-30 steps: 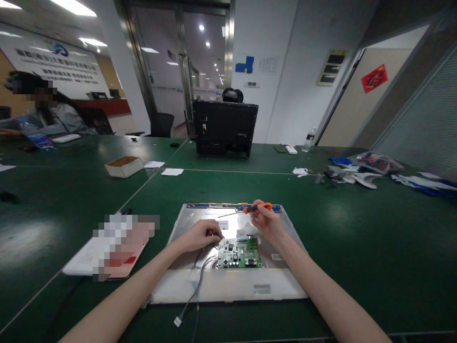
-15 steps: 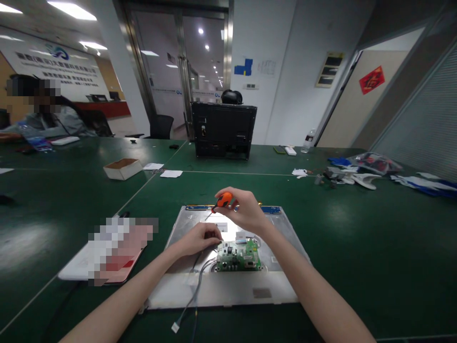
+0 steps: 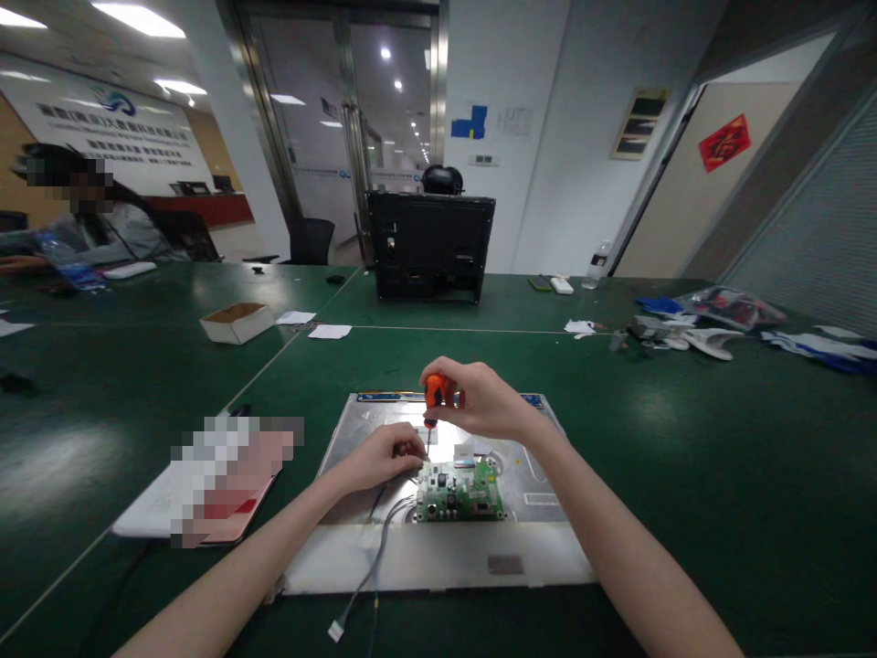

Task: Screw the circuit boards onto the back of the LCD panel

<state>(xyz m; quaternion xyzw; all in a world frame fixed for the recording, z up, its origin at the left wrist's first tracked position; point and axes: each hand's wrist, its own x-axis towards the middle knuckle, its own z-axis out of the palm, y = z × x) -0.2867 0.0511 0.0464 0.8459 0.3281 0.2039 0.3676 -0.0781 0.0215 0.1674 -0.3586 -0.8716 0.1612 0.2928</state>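
Person's two bare hands at work over a green table (image 3: 685, 439), seen from head cam. A flat metal panel (image 3: 541, 553) lies on it, w/ a small green circuit board (image 3: 460, 498) on the panel, approx. mid-width. R hand (image 3: 490, 402) has its fingers clamped on the orange-&-black handle of a driver (image 3: 434, 391), held near vert., shaft down to the board's far L corner; can't tell if the tip touches. L hand (image 3: 380, 457) rests low at that same corner, fingers curled in, tips right beside the driver's tip; can't tell if they pinch anything. Grey cables (image 3: 384, 544) run from the board's L side over the panel's near edge to a white plug (image 3: 335, 631). Step in hand, prob.: setting the driver's tip at that corner, L hand steadying. Next move seems to call for a straight shaft, light push & L fingertips clear of the tip. Beyond: black monitor (image 3: 431, 245), open box (image 3: 237, 324) to the L; co-worker (image 3: 123, 233) seated far L.
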